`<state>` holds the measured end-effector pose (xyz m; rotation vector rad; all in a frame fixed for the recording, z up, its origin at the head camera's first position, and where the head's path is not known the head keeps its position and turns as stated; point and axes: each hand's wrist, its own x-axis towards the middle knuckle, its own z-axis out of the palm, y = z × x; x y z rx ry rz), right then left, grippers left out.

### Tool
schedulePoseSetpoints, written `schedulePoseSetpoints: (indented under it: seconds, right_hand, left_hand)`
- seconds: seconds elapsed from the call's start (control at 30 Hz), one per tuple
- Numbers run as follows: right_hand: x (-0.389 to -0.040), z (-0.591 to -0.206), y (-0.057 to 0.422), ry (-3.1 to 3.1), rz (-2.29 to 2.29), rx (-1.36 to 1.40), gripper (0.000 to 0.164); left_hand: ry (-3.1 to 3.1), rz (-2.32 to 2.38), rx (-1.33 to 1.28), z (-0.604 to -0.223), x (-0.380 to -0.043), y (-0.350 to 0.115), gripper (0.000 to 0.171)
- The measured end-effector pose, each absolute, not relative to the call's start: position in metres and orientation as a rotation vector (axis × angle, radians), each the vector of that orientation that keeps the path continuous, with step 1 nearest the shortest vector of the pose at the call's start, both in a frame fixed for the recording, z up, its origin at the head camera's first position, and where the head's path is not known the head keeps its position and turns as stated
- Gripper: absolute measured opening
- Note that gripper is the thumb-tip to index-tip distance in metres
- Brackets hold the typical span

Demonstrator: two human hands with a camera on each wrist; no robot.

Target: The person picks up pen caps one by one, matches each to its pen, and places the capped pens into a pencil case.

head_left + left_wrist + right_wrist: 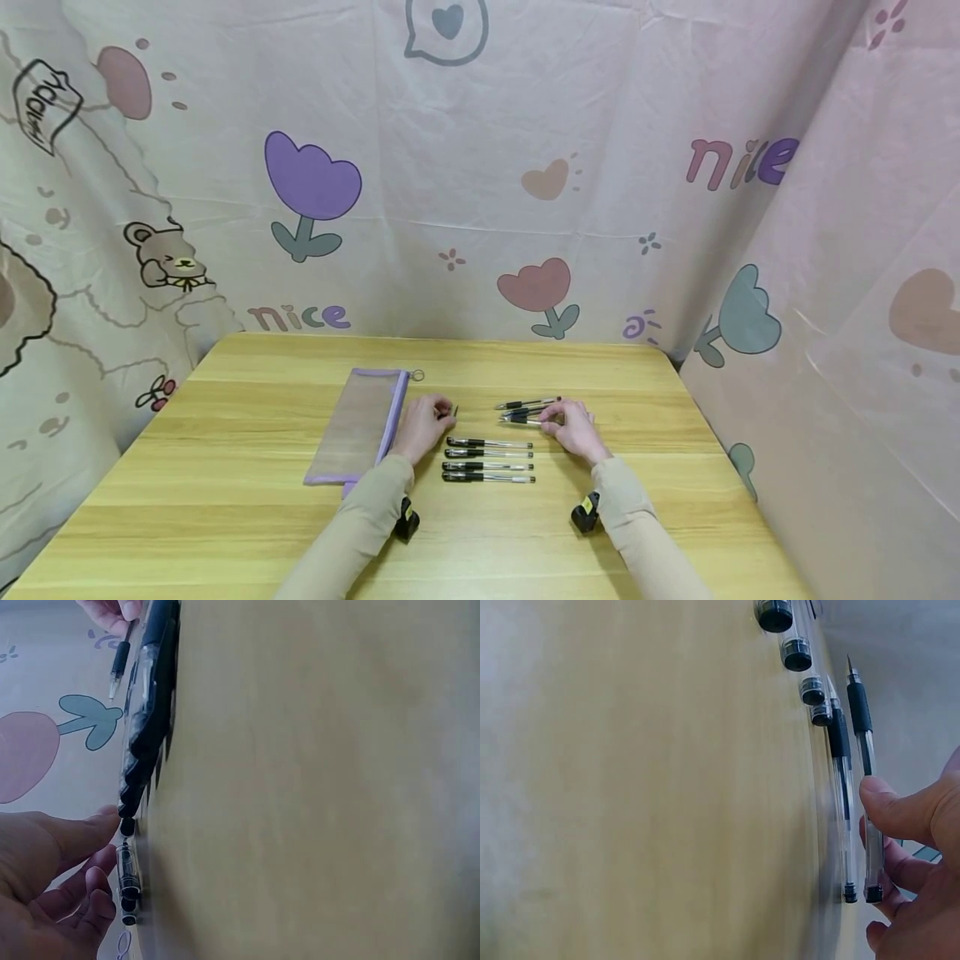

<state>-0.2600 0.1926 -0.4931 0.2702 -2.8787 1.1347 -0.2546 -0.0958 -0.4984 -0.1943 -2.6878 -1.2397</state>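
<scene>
My right hand (573, 427) pinches an uncapped gel pen (861, 709) by its clear barrel, thumb on one side and fingers behind; its black grip and tip point left across the table. Two more uncapped pens (527, 403) lie just beyond it. My left hand (422, 425) is beside the pencil case, thumb and fingertips closed about a small dark pen cap (455, 410). In the left wrist view, more clear and black caps (129, 877) sit right at those fingers. Between the hands, nearer me, several capped black gel pens (487, 454) lie in parallel, caps to the left.
A mesh pencil case (352, 425) with purple edging and a zip ring (417, 375) lies flat left of my left hand. The wooden table (225, 467) meets a printed curtain (450, 208) at the back and sides. Black wrist cameras (586, 512) are strapped under both sleeves.
</scene>
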Motion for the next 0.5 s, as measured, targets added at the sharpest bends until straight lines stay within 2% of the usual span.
schedulePoseSetpoints:
  seconds: [0.5]
  right_hand:
    - [-0.2572,-0.4944,0.1928,-2.848,1.175,0.262,0.007]
  left_hand:
    - [-2.691,-1.217,-0.236,-0.5012,-0.261,-0.0953,0.021]
